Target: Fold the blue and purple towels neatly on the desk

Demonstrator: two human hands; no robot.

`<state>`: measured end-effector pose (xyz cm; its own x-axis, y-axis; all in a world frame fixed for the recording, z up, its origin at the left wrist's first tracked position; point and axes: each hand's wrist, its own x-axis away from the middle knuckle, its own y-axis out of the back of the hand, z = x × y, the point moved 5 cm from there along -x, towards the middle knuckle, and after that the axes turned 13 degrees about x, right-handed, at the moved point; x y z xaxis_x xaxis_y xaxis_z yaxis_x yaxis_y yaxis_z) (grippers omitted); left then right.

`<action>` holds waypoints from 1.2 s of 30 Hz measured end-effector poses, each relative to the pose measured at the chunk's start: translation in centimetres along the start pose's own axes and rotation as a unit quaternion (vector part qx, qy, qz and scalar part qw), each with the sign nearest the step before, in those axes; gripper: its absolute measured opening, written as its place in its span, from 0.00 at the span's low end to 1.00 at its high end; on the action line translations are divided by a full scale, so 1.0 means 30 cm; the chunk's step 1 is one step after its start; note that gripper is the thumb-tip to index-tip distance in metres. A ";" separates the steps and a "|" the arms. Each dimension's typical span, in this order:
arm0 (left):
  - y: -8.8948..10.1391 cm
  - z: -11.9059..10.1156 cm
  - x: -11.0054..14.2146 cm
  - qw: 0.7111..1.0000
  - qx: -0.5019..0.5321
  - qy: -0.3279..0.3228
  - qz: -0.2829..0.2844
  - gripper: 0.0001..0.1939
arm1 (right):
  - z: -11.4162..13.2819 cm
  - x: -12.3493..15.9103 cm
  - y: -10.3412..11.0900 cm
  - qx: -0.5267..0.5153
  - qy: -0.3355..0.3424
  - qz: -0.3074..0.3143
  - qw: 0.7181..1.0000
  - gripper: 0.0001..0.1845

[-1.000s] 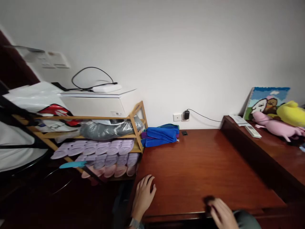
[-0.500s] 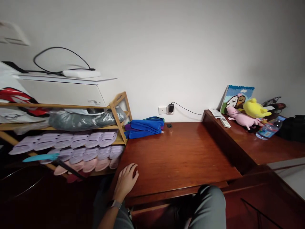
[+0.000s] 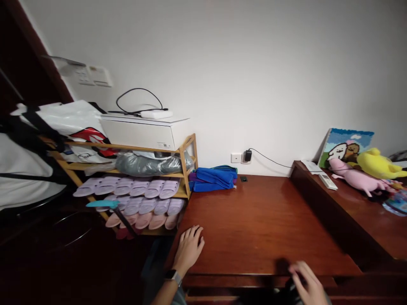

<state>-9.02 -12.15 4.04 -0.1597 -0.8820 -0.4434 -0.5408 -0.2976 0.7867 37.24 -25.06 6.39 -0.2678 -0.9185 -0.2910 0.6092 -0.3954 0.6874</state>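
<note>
While cloths lie folded far left, the left hand rests wide on the bench. The right hand curls, its grip unclear.

Right hand back in view at the near edge of the reddish-brown wooden table; out of frame half a second ago. View swings left again: glossy white bag with red-and-black print, cut off in the previous frame, shows far more of itself, and the pale rectangular wall plates reappear above. Clear plastic bottle with blue label, whole a moment ago, now clipped by the right border. Black bag beyond it gone from view. Grey-trousered right knee no longer plainly seen.
</note>
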 end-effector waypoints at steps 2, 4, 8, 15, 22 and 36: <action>0.001 0.002 0.005 1.000 0.009 0.005 -0.003 0.20 | 0.169 -0.148 -0.163 -0.033 0.071 0.058 0.995 0.17; 0.004 0.000 0.012 1.000 0.016 0.012 -0.005 0.20 | 0.366 -0.333 -0.350 -0.044 0.134 0.122 0.982 0.18; 0.008 -0.011 0.027 0.999 0.022 0.031 0.006 0.22 | 0.634 -0.685 -0.675 0.029 0.150 0.196 0.969 0.22; -0.006 -0.001 0.051 0.999 0.019 0.044 0.009 0.25 | 0.661 -0.936 -0.929 0.070 0.098 0.201 0.972 0.24; -0.013 0.005 0.053 0.999 0.014 0.043 0.012 0.25 | 0.692 -0.980 -0.823 0.044 0.137 0.074 0.987 0.22; -0.007 -0.005 0.024 0.999 0.021 0.028 -0.002 0.23 | 0.986 -0.709 0.074 0.175 0.467 -0.113 0.859 0.16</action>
<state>-8.88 -12.79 3.61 -0.1116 -0.9000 -0.4213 -0.5759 -0.2869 0.7655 22.20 -6.20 33.78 0.4655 -0.4873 -0.7388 0.3155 -0.6886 0.6529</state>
